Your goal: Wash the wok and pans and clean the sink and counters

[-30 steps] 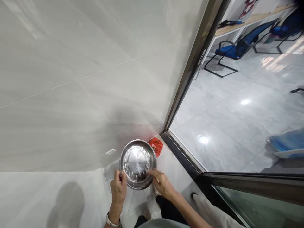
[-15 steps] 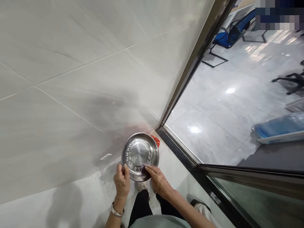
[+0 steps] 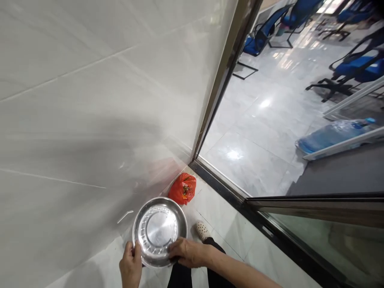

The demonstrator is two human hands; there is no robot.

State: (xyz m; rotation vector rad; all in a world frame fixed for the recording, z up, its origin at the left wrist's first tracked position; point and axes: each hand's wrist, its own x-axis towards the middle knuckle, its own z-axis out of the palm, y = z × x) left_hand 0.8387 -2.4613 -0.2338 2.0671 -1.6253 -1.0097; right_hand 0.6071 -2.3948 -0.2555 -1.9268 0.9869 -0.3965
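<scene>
The left hand (image 3: 131, 267) pinched the basin (image 3: 158, 229) by its lower-left rim, bottom centre. The right hand (image 3: 192, 253) curled over its lower right, hold unclear

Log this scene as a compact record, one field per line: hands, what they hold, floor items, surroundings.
Held item: round metal dish, inside facing up
Left hand: holds the dish's left rim, thumb on top
Right hand: at the dish's lower right, fingers over the inside; firmness of grip unclear
Floor beyond dish: red bag, near the wall and doorway corner
Footwear: pale shoe with holes, right of the dish
Through doorway: blue chairs; large bluish bottle on its side
</scene>
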